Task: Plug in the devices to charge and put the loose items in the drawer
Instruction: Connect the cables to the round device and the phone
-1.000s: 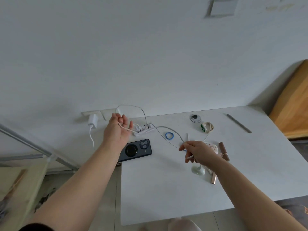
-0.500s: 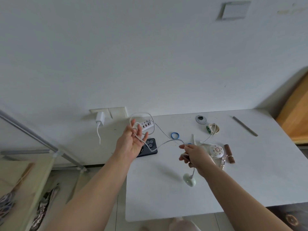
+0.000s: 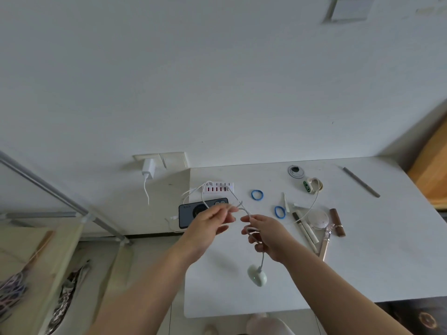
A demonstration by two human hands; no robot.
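Hands meet over the white table (image 3: 362,262) in the head view. We see our left hand (image 3: 208,228) pinch the white cable (image 3: 244,210) between thumb and fingertips, just beside our right hand (image 3: 268,238), whose curled fingers grip a loop of the same cable. From the right hand the cable drops to a pale green device (image 3: 257,276) lying on the table below it. Beyond the hands the cable runs to the charging hub (image 3: 219,187); the dark phone (image 3: 193,211) lies partly behind the left hand. Two blue rings (image 3: 257,195) lie to the right.
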